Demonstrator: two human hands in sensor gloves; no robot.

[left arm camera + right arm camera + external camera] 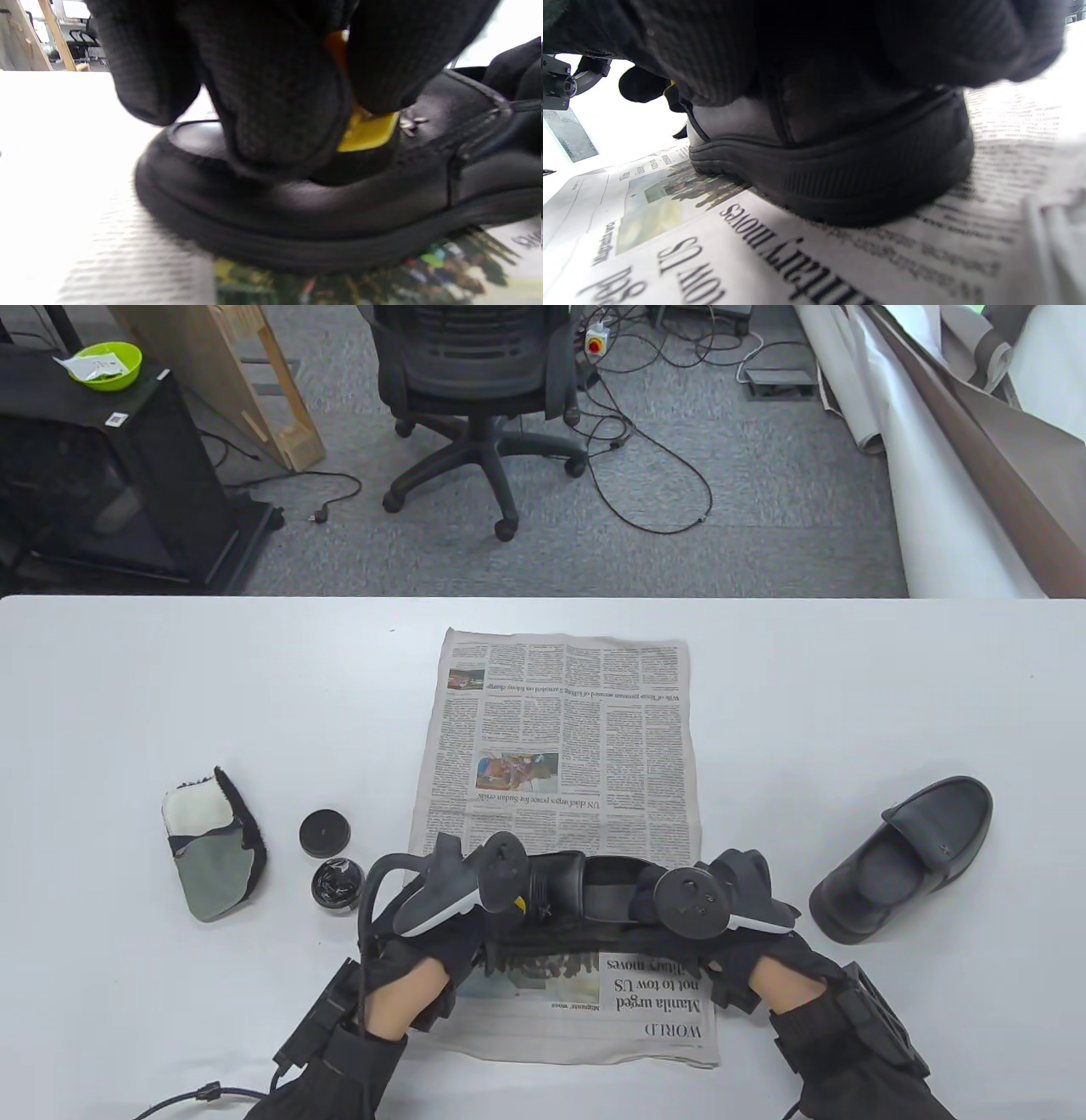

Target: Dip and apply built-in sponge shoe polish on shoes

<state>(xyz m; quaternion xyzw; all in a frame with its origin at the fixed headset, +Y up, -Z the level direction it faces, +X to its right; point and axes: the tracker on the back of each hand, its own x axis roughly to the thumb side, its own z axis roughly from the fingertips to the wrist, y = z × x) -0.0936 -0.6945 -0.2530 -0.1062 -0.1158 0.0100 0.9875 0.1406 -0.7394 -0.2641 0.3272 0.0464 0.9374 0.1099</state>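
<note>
Now a black shoe [594, 891] lies sideways on the newspaper [560, 729] at six o'clock; the left hand [441, 899] pinches a yellow-backed sponge [369, 131] onto its toe, the right hand [730, 899] grips its heel. Second shoe [908, 857] sits at three o'clock.

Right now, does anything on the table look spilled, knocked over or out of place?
Nothing is spilled. The open polish tin sits upright beside its lid. One shoe is on the newspaper, held by the right hand while the left hand presses a yellow-backed sponge on it. Only the second shoe lies off the paper.
</note>
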